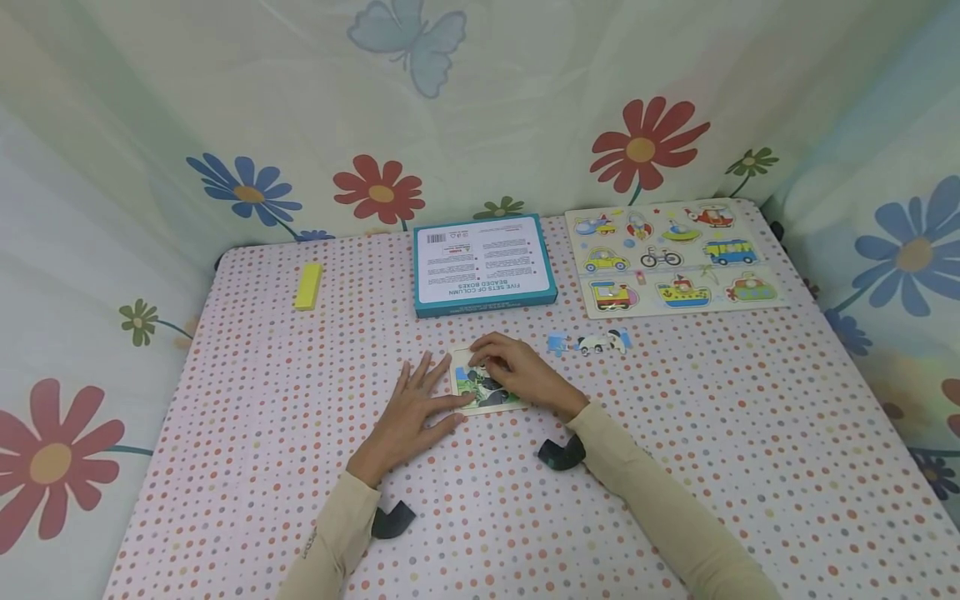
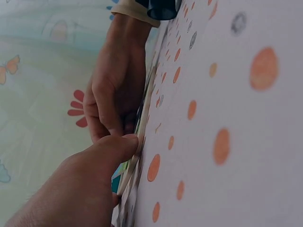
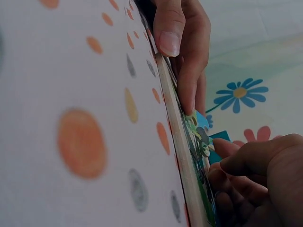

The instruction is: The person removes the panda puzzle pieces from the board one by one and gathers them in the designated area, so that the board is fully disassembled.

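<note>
- The puzzle board [image 1: 462, 357] lies flat on the bench [image 1: 270, 433] between both hands, its panda picture partly covered by fingers.
- The left hand [image 1: 411, 418] has its fingers spread and relaxed, grasping nothing; the index finger rests on the picture and the thumb lies at the near edge, seemingly to steady the board.
- The right hand [image 1: 528, 375] has its fingers bent over the board's far part; whether they grip a piece or only press one cannot be told.
- The step in hand looks like seating or adjusting a piece in the picture.
- Loose pieces [image 1: 592, 344], blue and panda-printed, lie on the bench just beyond the right hand, so the picture seems unfinished.
- The next move probably calls for settling the piece under the right fingers flush, with the left hand keeping the board from sliding.
- After that, a loose piece would need picking up by its edge and turning to match its gap.
</note>
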{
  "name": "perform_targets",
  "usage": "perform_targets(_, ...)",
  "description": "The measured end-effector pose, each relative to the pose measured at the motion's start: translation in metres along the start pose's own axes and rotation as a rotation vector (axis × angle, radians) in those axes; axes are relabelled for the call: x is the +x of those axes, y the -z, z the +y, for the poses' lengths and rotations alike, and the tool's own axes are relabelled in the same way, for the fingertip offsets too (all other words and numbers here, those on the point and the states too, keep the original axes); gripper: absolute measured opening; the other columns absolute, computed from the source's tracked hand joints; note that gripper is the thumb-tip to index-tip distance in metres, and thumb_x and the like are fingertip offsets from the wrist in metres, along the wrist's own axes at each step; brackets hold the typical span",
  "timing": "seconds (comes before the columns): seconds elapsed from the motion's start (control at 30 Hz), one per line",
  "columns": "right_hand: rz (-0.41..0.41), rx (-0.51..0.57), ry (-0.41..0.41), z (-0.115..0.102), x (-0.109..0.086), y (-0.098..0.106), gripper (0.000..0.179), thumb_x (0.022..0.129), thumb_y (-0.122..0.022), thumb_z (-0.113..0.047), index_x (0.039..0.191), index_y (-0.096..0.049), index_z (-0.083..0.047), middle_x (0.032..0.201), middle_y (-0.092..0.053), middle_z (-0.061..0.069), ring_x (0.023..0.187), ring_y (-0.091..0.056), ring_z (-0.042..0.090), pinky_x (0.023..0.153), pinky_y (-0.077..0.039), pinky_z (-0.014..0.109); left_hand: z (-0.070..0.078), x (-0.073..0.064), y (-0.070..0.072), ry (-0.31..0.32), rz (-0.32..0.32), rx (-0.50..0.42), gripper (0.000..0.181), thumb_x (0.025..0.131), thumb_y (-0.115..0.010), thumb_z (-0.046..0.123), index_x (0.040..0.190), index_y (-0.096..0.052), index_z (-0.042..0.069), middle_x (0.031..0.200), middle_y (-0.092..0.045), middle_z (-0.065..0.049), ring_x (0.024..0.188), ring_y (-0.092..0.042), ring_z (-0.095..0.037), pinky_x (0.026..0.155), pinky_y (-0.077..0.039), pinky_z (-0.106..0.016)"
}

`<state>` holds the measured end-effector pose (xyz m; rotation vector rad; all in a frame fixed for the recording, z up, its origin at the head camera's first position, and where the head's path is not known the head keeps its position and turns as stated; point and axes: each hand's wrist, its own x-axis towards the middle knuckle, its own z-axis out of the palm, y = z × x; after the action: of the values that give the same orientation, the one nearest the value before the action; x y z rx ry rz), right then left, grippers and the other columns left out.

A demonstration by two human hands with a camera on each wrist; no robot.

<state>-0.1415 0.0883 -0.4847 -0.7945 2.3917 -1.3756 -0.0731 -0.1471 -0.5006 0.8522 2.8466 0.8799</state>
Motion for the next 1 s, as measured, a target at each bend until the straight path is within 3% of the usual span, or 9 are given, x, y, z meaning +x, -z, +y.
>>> perform_targets(0.27,-0.008,0.006,-0.034,-0.0019,-0.0001,0.0019,0.017,0.097,-0.056,-0.007,0.103,-0.069,-0.015,0.095,-0.061,-0.004,0.079,-0.054,0.013,0.07,-0.049,0.028,0.0006,0.0016,0.0006,0.006,-0.009,-0.006,0.035,0.095,-0.053,0.05,0.126,-0.063,0.038,0.159,-0.02,-0.002,0.148,-0.004,-0.03,0.118,0.001,-0.053)
perform_targets(0.53,-0.022,0.041,-0.057,-0.0032,0.0005,0.0008,0.011,0.094,-0.062,-0.009,0.102,-0.069,-0.013,0.09,-0.064,-0.003,0.08,-0.059,0.012,0.072,-0.052,0.029,0.0003,0.0004,-0.0006,0.017,-0.01,0.005,0.035,0.094,-0.053,0.05,0.126,-0.063,0.038,0.159,-0.02,-0.002,0.148,-0.004,-0.029,0.118,0.002,-0.052)
perform_targets(1.0,0.034,0.03,-0.053,-0.0017,-0.0003,-0.0029,0.009,0.092,-0.065,-0.01,0.097,-0.071,-0.013,0.089,-0.065,-0.002,0.078,-0.06,0.011,0.071,-0.052,0.028,0.0005,-0.0006,-0.001,0.03,-0.016,-0.006,0.035,0.094,-0.053,0.051,0.126,-0.062,0.04,0.16,-0.019,0.0,0.148,-0.002,-0.027,0.118,0.003,-0.051)
